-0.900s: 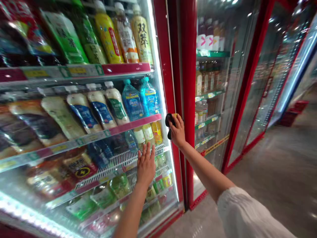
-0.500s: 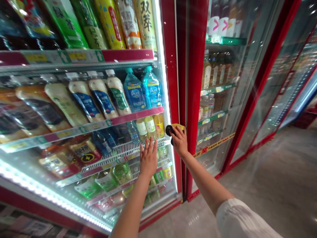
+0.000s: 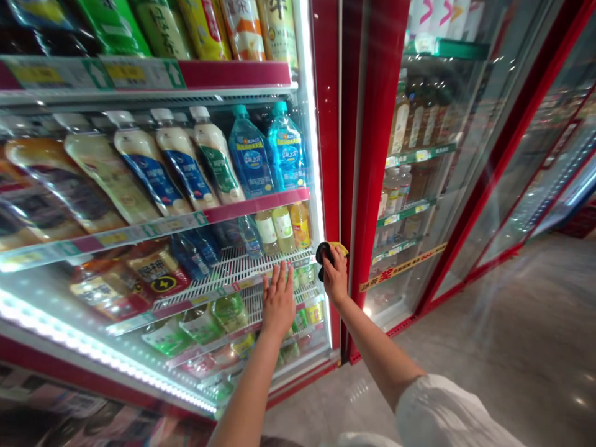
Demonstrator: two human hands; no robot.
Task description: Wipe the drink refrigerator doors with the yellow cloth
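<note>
My left hand [image 3: 278, 302] is held flat with its fingers stretched out, in front of the lower wire shelf [image 3: 236, 267] of a lit drinks fridge. I cannot tell whether its palm touches the glass. At the fridge's right edge, my right hand [image 3: 336, 276] is closed around a black and yellow object [image 3: 325, 252]. A rounded black end of it shows left of the fingers, a yellow part behind them; its kind is unclear. Near the hands stand a lime-labelled bottle [image 3: 283, 230] and an orange drink bottle [image 3: 300, 225]. Blue bottles [image 3: 287, 149] stand one shelf higher.
Red frame posts [image 3: 376, 155] divide this fridge from another glass-fronted one with bottles [image 3: 399, 121] on green-edged shelves. A yellow printed strip [image 3: 403, 267] crosses its glass. Grey floor [image 3: 507, 347] lies at the lower right. Packaged goods [image 3: 65, 397] appear at the lower left.
The view has shifted, so the upper shelves sit higher in the picture. Both hands keep nearly the same pose and place; the right hand still grips the black and yellow object.
</note>
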